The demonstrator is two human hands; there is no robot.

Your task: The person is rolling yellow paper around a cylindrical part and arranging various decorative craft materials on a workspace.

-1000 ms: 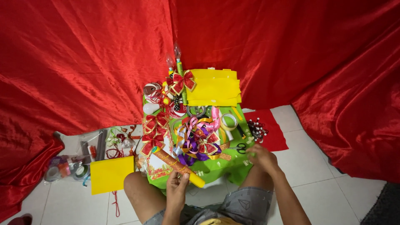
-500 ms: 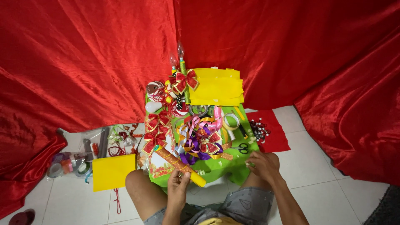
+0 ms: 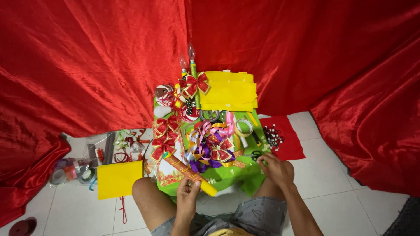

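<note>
I sit on a white tiled floor with a green sheet (image 3: 227,175) spread in front of my knees. My left hand (image 3: 189,199) grips the near end of a roll of red and gold patterned paper (image 3: 186,171) with a yellow end. My right hand (image 3: 275,169) rests on the right edge of the green sheet, fingers curled close to small black scissors (image 3: 255,155); whether it holds anything I cannot make out. A tangle of purple, pink and gold ribbons (image 3: 210,146) lies between the hands. Red bows (image 3: 162,146) lie to the left.
Yellow foam sheets (image 3: 229,91) lie at the far end, one more yellow sheet (image 3: 119,178) at the left. Tape rolls (image 3: 70,172) sit far left, beads on a red sheet (image 3: 280,137) at the right. Red satin cloth (image 3: 87,57) hangs all around.
My right hand has slid a little to the right and nearer, off the ribbons toward the green sheet's edge. My left hand stays on the patterned roll.
</note>
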